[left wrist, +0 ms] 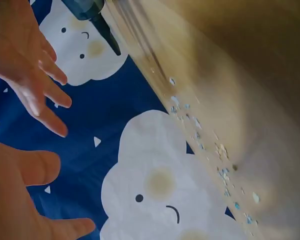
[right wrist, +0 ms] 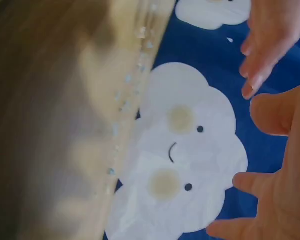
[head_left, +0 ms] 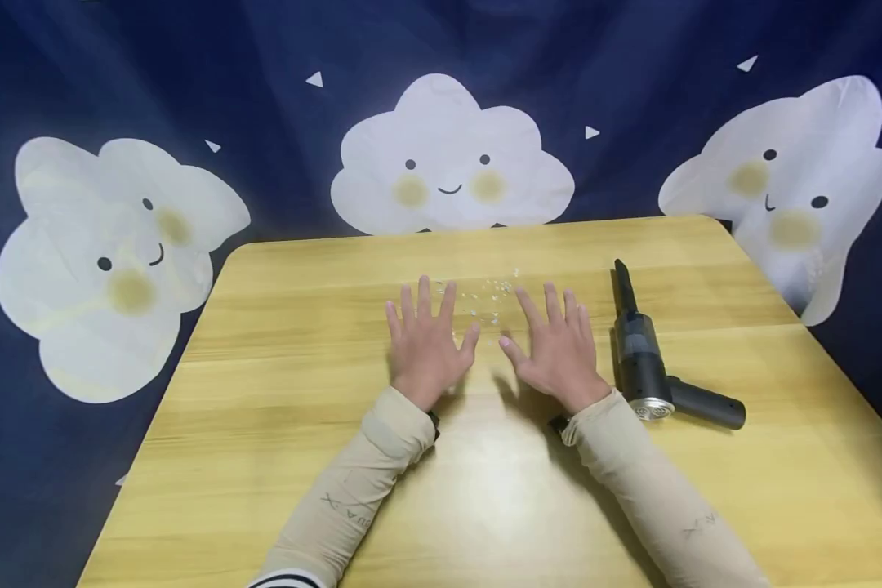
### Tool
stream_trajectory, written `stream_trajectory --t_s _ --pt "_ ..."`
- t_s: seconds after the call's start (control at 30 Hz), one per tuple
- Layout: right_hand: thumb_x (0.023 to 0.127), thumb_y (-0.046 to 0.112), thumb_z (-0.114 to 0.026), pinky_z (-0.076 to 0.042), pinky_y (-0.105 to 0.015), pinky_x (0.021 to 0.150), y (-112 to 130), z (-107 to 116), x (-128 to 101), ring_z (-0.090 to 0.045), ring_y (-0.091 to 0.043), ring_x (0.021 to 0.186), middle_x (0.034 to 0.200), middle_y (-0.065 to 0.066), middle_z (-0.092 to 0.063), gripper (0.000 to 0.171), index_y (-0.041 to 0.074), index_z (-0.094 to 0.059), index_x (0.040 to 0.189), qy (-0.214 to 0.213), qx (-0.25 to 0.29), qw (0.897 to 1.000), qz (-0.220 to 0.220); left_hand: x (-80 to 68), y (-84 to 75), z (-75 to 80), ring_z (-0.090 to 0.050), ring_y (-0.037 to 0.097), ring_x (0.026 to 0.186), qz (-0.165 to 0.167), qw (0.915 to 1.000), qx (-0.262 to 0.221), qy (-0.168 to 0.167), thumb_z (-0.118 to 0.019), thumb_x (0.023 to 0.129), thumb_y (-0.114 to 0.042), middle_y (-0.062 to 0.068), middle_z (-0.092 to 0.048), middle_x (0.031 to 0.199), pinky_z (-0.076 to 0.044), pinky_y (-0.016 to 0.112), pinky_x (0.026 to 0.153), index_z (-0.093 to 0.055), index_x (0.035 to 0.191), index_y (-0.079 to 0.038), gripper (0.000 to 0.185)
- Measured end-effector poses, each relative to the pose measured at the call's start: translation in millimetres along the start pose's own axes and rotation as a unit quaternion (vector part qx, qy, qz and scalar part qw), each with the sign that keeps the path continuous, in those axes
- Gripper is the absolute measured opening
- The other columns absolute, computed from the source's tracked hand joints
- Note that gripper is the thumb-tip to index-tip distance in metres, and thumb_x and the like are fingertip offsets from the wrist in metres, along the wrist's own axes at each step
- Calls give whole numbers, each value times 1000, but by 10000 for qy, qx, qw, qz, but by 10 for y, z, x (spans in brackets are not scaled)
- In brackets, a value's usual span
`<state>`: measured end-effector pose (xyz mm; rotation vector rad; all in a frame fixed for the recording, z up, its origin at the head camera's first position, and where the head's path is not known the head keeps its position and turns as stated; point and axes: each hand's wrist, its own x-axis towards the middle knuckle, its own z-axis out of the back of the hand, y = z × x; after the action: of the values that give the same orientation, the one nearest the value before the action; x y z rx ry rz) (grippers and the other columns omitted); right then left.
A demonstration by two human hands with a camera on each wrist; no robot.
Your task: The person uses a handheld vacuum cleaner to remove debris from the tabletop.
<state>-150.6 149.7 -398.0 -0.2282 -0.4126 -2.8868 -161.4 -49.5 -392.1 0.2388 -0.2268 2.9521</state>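
Observation:
My left hand and right hand lie side by side, palms down, over the middle of the wooden table. All fingers are straight and spread, and neither hand holds anything. Several tiny pale scraps are scattered on the wood just beyond and between the fingertips. A black handheld vacuum lies on the table right of my right hand, nozzle pointing away from me. In the left wrist view the scraps and the nozzle show along the table. The right wrist view shows the scraps too.
A dark blue cloth printed with white smiling clouds hangs behind and around the table. The table's far edge runs just beyond the scraps. Beige sleeves cover both forearms.

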Motion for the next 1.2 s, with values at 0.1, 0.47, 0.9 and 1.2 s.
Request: stream_trajectory --t_s 0.1,0.47,0.9,1.2 --pt "94 51 -52 -18 -63 110 -56 92 -9 -25 -52 135 148 -28 -31 75 12 -27 153 -266 210 9989 325 8 46 33 -5 41 145 48 9989 -459 -72 -34 97 -61 15 -11 160 5 57 113 -23 155 -24 70" --pt "95 28 -63 -37 -63 94 -845 665 -283 -47 -50 116 135 -30 -47 65 -1 -34 146 -131 1322 9906 -339 266 484 66 -31 38 137 242 9551 -2832 832 -53 96 -49 16 -32 152 -30 54 108 -34 149 -11 68" --pt "91 15 -65 -38 -66 90 -1632 731 -818 -42 -58 118 133 -40 -43 65 -10 -33 142 1971 1550 9654 -719 288 1320 130 -36 41 133 1387 9153 -3427 1599 -50 95 -55 19 -36 150 -33 57 104 -38 147 -10 70" --pt "66 12 -84 -47 -42 67 -1751 479 -812 -57 -29 81 94 -17 -61 60 -12 -54 112 1968 1184 9731 -183 350 1383 23 -43 38 127 1234 9240 -3110 1851 -52 97 -47 18 -48 140 -37 54 102 -43 142 -10 59"
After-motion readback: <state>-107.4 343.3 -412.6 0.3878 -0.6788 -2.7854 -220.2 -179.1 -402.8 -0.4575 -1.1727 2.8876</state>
